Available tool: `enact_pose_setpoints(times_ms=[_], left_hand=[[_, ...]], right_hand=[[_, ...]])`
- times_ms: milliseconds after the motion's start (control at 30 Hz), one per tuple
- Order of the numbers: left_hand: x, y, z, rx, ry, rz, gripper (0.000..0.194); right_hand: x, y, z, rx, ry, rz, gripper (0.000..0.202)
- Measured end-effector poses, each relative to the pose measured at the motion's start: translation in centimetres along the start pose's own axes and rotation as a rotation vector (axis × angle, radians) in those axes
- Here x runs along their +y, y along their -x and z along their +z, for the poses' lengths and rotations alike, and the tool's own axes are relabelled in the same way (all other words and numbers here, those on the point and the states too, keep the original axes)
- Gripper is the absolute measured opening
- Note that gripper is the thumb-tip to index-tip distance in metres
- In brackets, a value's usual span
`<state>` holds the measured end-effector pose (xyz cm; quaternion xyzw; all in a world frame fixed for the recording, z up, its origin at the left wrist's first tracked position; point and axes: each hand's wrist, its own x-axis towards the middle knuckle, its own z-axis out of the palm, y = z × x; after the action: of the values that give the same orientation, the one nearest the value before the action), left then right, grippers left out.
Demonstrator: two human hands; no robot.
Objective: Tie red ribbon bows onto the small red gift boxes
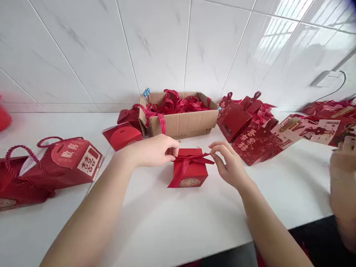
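Note:
A small red gift box (196,171) with a gold emblem on its front stands on the white table between my hands. A dark red ribbon (182,173) is tied across its top in a bow, one tail hanging down the front left. My left hand (155,150), its fingers pinched together, holds the bow's left side at the box's back left edge. On the other side my right hand (226,163) pinches the bow's right side between thumb and forefinger, just off the box's right edge.
Behind the box, a cardboard carton (189,122) holds tangled red ribbons. Red boxes with rope handles (73,161) stand at left. Red gift bags (253,142) and several printed pieces (319,129) lie at right. Another person's hand (343,159) shows at the right edge.

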<state>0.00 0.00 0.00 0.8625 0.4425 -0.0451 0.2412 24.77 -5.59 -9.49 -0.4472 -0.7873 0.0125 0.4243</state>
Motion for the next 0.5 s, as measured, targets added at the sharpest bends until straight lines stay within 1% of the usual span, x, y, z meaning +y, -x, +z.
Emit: enact_pose_setpoints(times_ms=[67, 167, 233, 333, 433, 500], left_hand=[[0.0, 0.2, 0.0, 0.033, 0.0, 0.016, 0.012], [0.2, 0.3, 0.2, 0.101, 0.022, 0.067, 0.023], [0.7, 0.2, 0.6, 0.157, 0.055, 0.124, 0.029], [1.8, -0.4, 1.6, 0.23, 0.132, 0.201, 0.023], [2.8, -1.1, 2.5, 0.265, 0.151, 0.205, 0.024], [3.1, -1.5, 2.9, 0.274, 0.133, 0.196, 0.023]], right_hand=[[-0.2, 0.0, 0.1, 0.023, -0.001, 0.007, 0.016], [-0.6, -0.1, 0.3, 0.057, -0.014, 0.013, 0.015], [-0.9, -0.2, 0.4, 0.08, -0.033, 0.012, 0.014], [-1.4, -0.2, 0.5, 0.127, -0.061, 0.016, 0.013], [-1.7, -0.2, 0.7, 0.162, -0.08, 0.055, 0.012], [-1.9, -0.1, 0.8, 0.169, -0.113, 0.108, 0.009]])
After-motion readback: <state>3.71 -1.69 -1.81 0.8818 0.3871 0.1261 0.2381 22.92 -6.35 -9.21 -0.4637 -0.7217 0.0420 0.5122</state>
